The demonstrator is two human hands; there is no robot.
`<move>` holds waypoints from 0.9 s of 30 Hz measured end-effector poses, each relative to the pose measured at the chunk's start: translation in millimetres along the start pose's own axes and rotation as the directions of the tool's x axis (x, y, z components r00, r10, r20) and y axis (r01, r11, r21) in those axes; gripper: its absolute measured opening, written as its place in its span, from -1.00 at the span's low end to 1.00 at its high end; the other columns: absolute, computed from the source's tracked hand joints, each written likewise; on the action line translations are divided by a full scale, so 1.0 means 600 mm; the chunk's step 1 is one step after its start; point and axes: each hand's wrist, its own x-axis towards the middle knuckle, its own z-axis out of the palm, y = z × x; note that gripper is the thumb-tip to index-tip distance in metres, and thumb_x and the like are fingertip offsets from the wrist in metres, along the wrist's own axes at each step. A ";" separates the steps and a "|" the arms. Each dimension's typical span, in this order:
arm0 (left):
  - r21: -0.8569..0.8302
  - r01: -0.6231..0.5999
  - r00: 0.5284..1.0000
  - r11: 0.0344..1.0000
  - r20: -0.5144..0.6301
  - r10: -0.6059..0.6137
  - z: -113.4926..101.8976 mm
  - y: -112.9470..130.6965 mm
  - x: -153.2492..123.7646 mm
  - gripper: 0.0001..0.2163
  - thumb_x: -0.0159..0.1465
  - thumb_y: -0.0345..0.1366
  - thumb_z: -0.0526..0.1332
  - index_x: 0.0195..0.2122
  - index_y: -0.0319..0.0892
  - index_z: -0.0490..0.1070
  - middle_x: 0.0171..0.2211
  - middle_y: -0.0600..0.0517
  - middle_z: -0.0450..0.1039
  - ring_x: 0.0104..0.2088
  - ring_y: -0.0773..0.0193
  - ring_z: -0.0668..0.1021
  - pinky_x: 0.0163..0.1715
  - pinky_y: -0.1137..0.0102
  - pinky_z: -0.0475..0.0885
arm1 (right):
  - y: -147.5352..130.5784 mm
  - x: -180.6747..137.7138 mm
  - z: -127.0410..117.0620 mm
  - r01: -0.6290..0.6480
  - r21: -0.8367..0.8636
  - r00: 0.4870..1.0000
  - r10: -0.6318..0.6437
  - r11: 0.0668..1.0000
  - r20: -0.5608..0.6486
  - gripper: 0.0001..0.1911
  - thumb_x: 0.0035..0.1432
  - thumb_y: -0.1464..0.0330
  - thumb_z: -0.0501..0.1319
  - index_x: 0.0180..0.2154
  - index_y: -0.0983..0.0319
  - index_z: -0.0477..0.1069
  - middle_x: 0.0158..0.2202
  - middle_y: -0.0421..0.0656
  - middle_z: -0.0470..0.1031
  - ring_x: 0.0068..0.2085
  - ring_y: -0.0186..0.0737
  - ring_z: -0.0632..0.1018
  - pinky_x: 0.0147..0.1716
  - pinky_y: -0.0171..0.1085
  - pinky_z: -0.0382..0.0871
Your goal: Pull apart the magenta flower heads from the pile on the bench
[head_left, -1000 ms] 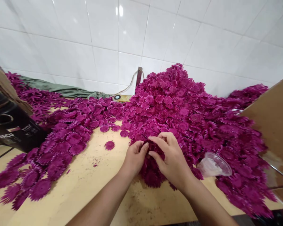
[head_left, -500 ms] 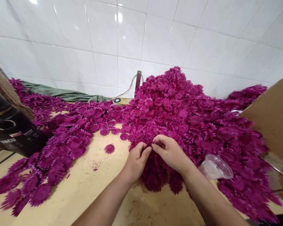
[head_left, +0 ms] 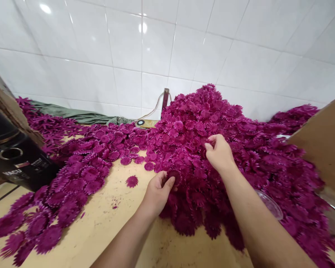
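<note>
A round magenta artificial flower piece (head_left: 172, 175) with a fringed edge is pinched between the thumb and fingers of my left hand (head_left: 158, 190), at the near side of a big heap of similar flower pieces (head_left: 192, 123). My right hand (head_left: 220, 152) is over the middle of that heap, thumb and fingertips closed together. Something pinkish shows at its fingertips, too small and blurred to name. One loose flower piece (head_left: 132, 181) lies alone on the pale tabletop (head_left: 106, 223), left of my left hand.
A clear plastic cup (head_left: 270, 204) lies partly behind my right forearm. More flower pieces (head_left: 80, 175) spread along the left, beside a black box (head_left: 22, 160). Cardboard (head_left: 324, 137) stands at the right. Green cloth (head_left: 78, 113) lies along the tiled wall (head_left: 123, 41).
My hands were together at the near side of the heap. The right hand has moved away, up and to the right over it; the left stays nearly in place, holding a flower piece.
</note>
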 end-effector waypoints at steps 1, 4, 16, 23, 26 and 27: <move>-0.018 0.012 1.000 1.000 0.012 -0.012 0.000 0.001 0.000 -0.72 -0.03 -0.10 0.28 -0.46 -0.21 0.32 -0.57 0.12 0.35 -0.53 0.36 0.39 -0.46 0.43 0.30 | 0.002 -0.002 -0.004 0.069 -0.015 0.998 -0.069 0.997 0.013 -0.81 -0.11 0.45 0.13 -0.33 0.24 0.30 -0.31 -0.02 0.37 -0.26 -0.04 0.44 -0.21 -0.06 0.29; -0.047 0.024 0.999 0.999 0.040 -0.022 0.002 0.002 0.003 -0.70 -0.08 -0.09 0.31 -0.48 -0.22 0.35 -0.55 0.10 0.37 -0.52 0.36 0.38 -0.47 0.44 0.28 | -0.006 -0.036 -0.009 0.315 0.002 0.946 -0.315 0.949 0.082 -0.81 -0.07 0.45 0.13 -0.31 0.25 0.36 -0.19 0.03 0.38 -0.11 -0.01 0.40 -0.09 -0.03 0.24; -0.135 0.079 0.996 0.988 -0.034 -0.085 -0.002 0.002 0.005 -0.63 -0.15 -0.02 0.30 -0.62 -0.19 0.20 -0.69 0.21 0.16 -0.63 0.45 0.23 -0.58 0.49 0.15 | -0.046 -0.126 -0.004 0.392 0.261 0.822 -0.463 0.882 0.331 -0.76 0.05 0.53 0.04 -0.23 0.23 0.36 -0.27 -0.09 0.42 -0.20 -0.17 0.43 -0.16 -0.15 0.33; -0.053 0.006 0.997 0.999 -0.070 -0.010 -0.021 -0.001 0.019 -0.67 -0.05 -0.05 0.26 -0.64 -0.20 0.23 -0.69 0.20 0.18 -0.62 0.44 0.21 -0.56 0.49 0.15 | -0.027 -0.101 0.012 0.395 0.113 0.883 -0.411 0.912 0.229 -0.60 -0.09 0.67 -0.05 -0.28 0.25 0.40 -0.26 -0.05 0.42 -0.16 -0.13 0.41 -0.12 -0.14 0.29; -0.044 -0.004 0.999 0.999 -0.045 0.002 -0.019 0.004 0.019 -0.72 -0.06 -0.09 0.28 -0.58 -0.22 0.32 -0.61 0.16 0.30 -0.54 0.41 0.31 -0.47 0.48 0.22 | -0.017 -0.091 0.015 0.401 0.000 0.902 -0.395 0.916 0.171 -0.69 -0.02 0.62 -0.02 -0.37 0.24 0.42 -0.31 -0.05 0.45 -0.19 -0.08 0.40 -0.13 -0.10 0.26; -0.045 -0.008 0.999 0.999 -0.035 0.006 -0.018 0.006 0.018 -0.73 -0.06 -0.10 0.28 -0.56 -0.22 0.34 -0.59 0.15 0.33 -0.52 0.39 0.33 -0.44 0.47 0.24 | -0.016 -0.092 0.015 0.410 0.002 0.898 -0.404 0.912 0.175 -0.76 0.04 0.56 0.01 -0.38 0.24 0.41 -0.32 -0.05 0.46 -0.20 -0.08 0.40 -0.13 -0.09 0.25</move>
